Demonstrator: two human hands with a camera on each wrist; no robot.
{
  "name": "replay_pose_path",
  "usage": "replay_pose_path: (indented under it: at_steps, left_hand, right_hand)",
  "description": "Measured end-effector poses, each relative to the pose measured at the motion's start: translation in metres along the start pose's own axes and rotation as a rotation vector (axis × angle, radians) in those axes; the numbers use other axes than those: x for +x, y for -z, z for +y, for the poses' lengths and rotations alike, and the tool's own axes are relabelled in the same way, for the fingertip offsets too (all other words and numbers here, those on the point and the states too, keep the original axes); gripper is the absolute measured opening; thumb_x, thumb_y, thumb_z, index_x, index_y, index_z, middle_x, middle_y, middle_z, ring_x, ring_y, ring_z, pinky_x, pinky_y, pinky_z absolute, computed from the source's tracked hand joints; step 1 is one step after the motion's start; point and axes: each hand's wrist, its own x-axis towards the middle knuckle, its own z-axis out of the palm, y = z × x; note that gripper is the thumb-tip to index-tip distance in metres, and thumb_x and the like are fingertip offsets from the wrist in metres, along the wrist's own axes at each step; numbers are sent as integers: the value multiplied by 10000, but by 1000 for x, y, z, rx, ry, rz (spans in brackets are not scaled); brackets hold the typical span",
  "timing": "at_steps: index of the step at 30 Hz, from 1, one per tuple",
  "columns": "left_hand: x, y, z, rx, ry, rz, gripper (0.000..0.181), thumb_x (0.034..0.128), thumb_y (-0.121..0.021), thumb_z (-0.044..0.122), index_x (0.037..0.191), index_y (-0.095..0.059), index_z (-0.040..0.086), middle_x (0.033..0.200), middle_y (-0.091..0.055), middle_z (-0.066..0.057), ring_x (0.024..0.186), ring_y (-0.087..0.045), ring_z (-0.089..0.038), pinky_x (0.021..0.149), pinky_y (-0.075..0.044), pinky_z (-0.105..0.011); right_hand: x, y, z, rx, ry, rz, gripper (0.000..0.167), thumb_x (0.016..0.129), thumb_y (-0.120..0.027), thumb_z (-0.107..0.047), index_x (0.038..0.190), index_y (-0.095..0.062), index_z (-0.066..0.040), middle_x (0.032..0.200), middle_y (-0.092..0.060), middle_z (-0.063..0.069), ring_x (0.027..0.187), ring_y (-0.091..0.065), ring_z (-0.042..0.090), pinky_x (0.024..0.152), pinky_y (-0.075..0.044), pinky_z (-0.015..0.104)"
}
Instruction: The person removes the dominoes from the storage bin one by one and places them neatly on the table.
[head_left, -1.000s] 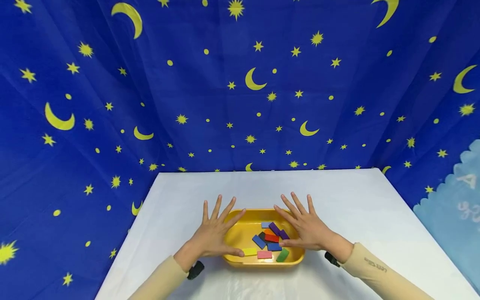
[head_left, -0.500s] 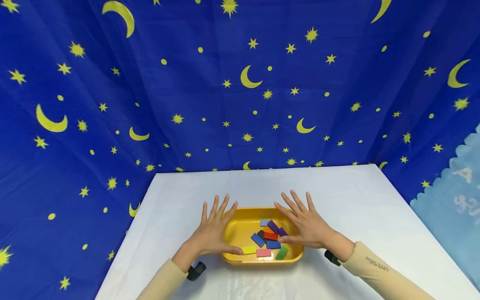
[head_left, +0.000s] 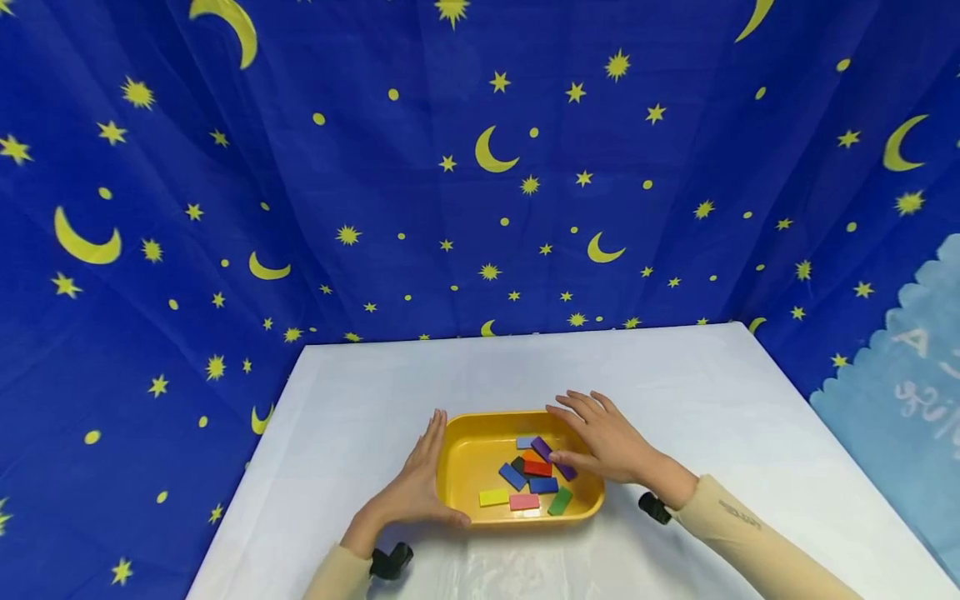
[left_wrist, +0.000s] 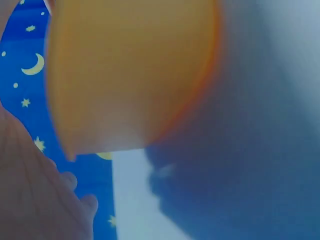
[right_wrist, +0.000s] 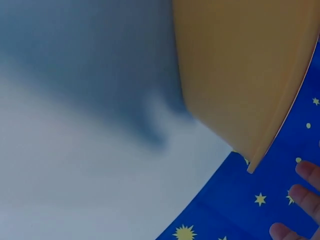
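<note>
A yellow tray (head_left: 468,425) holds several small flat rectangular blocks, among them a yellow block (head_left: 493,497), a pink block (head_left: 524,502), a green block (head_left: 560,501) and a red block (head_left: 537,468). At the tray's left end is my left hand (head_left: 416,487), its fingers straight along the outside and its thumb by the near left corner. My right hand (head_left: 615,442) is spread over the right end, thumb above the purple blocks, holding nothing. Both wrist views show the tray's outer wall (left_wrist: 130,65) close up; whether either hand touches it is hard to tell.
The tray stands on a white-covered table (head_left: 360,392). Behind it hangs a blue curtain (head_left: 420,200) with yellow moons and stars. A light blue lettered panel (head_left: 900,367) is at the far right.
My left hand has drawn its fingers together and shifted from over the tray to its left side. My right hand's fingers have bent slightly and come closer together.
</note>
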Motion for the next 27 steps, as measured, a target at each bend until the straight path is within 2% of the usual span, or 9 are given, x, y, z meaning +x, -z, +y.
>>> replay_pose_path:
  at_steps: [4, 8, 12, 16, 20, 23, 27]
  left_hand:
    - [-2, -8, -9, -142, 10, 9, 1503, 503, -914, 472, 1495, 191, 241, 1561, 175, -48, 1415, 20, -283, 1072, -173, -546]
    - [-1, -12, -15, -263, -9, 24, 1521, 483, -928, 444, 1482, 210, 305, 1559, 142, -113, 1402, -43, -358, 1054, -202, -564]
    - [-1, -16, -22, -288, -63, 45, 1558, 444, -914, 512, 1479, 225, 270, 1548, 144, -163, 1391, -52, -404, 1049, -187, -570]
    - [0, -23, -29, -321, -97, 81, 1574, 449, -946, 412, 1476, 236, 247, 1554, 114, -169, 1398, -65, -369, 1062, -173, -536]
    - [-1, -31, -33, -389, -112, 109, 1589, 458, -965, 262, 1462, 266, 224, 1560, -1, -185, 1391, -158, -335, 1084, -172, -443]
    - [-3, -35, -34, -419, -91, 112, 1607, 448, -969, 241, 1452, 286, 222, 1559, -87, -161, 1374, -230, -304, 1084, -191, -410]
    - [-3, -37, -35, -431, -93, 110, 1602, 450, -968, 241, 1453, 281, 257, 1556, -124, -139, 1366, -256, -299, 1082, -199, -460]
  right_hand:
    - [7, -1, 1, 41, -16, -11, 661, 854, -610, -557, 1362, -509, -146, 1317, -507, 70, 1246, -405, 259, 1046, -254, 511]
    - [13, -1, 3, 65, -10, -5, 618, 855, -600, -569, 1290, -578, -130, 1200, -551, 22, 1135, -458, 211, 971, -330, 454]
    - [18, -1, 5, 83, 5, 9, 596, 858, -569, -599, 1201, -638, -117, 1088, -583, 10, 1012, -477, 165, 864, -378, 388]
    - [22, -1, 4, 122, 30, 4, 491, 860, -632, -514, 1116, -676, -97, 996, -607, 18, 913, -479, 141, 798, -400, 350]
    - [27, -3, 0, 170, 52, -59, 387, 874, -658, -424, 1049, -696, -81, 922, -621, 12, 833, -479, 121, 766, -431, 330]
    - [31, -5, -3, 189, 36, -128, 357, 890, -641, -415, 1010, -703, -84, 862, -611, -8, 775, -468, 105, 710, -441, 289]
    - [36, -6, -5, 221, -18, -215, 327, 888, -646, -405, 959, -708, -91, 772, -560, -66, 715, -456, 103, 646, -436, 258]
